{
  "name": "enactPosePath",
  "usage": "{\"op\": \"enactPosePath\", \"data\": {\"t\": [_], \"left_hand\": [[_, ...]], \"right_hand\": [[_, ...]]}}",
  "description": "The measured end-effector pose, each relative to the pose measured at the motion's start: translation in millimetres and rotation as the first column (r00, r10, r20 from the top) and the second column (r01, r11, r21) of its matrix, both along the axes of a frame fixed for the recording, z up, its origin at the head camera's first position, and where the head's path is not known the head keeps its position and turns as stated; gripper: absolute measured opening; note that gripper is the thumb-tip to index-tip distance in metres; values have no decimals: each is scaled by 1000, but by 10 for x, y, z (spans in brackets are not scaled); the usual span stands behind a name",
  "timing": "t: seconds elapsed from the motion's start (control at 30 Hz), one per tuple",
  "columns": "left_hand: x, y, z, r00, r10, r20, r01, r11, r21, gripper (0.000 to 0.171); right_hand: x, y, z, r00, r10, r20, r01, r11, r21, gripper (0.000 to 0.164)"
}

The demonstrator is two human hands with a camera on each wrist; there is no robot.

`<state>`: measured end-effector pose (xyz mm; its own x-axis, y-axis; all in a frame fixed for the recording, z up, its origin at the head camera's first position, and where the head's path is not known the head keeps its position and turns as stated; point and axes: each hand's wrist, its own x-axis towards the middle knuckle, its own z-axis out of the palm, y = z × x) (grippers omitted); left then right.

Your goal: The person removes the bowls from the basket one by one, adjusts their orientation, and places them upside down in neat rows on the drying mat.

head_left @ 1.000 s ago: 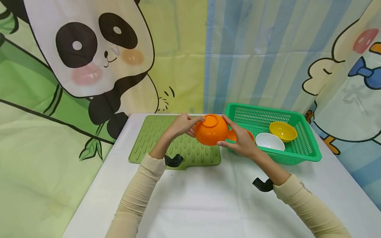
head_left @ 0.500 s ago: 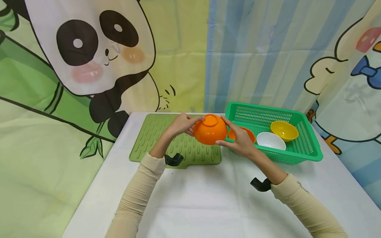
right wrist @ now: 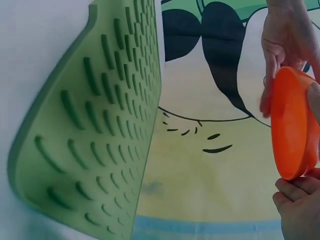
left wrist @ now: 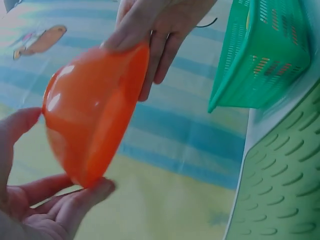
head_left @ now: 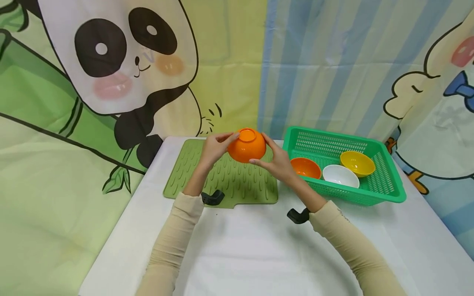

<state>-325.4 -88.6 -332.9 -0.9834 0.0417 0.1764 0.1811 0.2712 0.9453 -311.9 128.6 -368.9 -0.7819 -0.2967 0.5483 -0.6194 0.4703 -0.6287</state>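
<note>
Above the ridged green mat [head_left: 240,185], the person's left hand [head_left: 214,149] and right hand [head_left: 277,163] gripped an upside-down orange bowl [head_left: 247,149].

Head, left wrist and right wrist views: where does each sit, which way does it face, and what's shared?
Head: on the person's head, looking forward and down at the held orange bowl; left hand, right hand and sleeved arms show.
Left wrist: on that wrist, looking past the bowl toward the patterned backdrop and green basket; both hands show.
Right wrist: on that wrist, looking across the green mat toward the backdrop; both hands show at right.
Both wrist views share the bowl, mat and backdrop.
</note>
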Motion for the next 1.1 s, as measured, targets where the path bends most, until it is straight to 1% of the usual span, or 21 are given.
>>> {"op": "enactPosePath", "data": {"t": [0.07,0.13,0.17,0.27,0.33,0.4,0.47,0.6,0.7,0.77,0.87,1.0,1.1], "left_hand": [[-48,-68,-16,998,31,-52,-29,999,38,62],[-105,-148,-41,996,39,-83,-32,996,83,64],[-140,-194,-60,995,29,-90,-19,994,110,66],[-261,-342,-141,995,-27,-100,45,982,185,71],[-348,-448,-217,992,-67,-106,88,974,209,72],[-433,-546,-306,989,-94,-112,117,969,218,70],[-515,-635,-406,986,-114,-118,138,966,218,68],[-654,-780,-636,987,-124,-105,143,969,203,67],[-723,-878,-809,987,-143,-76,155,972,179,66],[-748,-949,-892,985,-161,-59,168,973,160,66],[-731,-1040,-941,985,-174,-22,175,974,142,66],[-699,-1140,-950,987,-158,40,153,983,105,65],[-743,-1225,-1043,988,-129,88,126,991,41,66]], "right_hand": [[-100,-105,24,1000,10,20,-9,1000,-23,89],[-200,-219,43,999,21,47,-19,999,-43,89],[-254,-273,47,998,19,54,-16,999,-43,89],[-410,-424,47,996,31,87,-27,998,-49,88],[-512,-508,28,993,47,107,-43,998,-47,87],[-612,-582,-17,988,75,137,-68,996,-50,87],[-707,-651,-92,981,92,172,-85,995,-44,88],[-857,-787,-307,964,103,245,-98,995,-34,89],[-915,-881,-487,948,110,298,-103,994,-38,89],[-945,-955,-586,940,110,324,-102,994,-42,89],[-969,-1059,-700,932,104,348,-97,995,-35,88],[-983,-1181,-790,927,91,363,-88,996,-24,86],[-1004,-1252,-853,926,71,370,-77,997,3,85]]}}
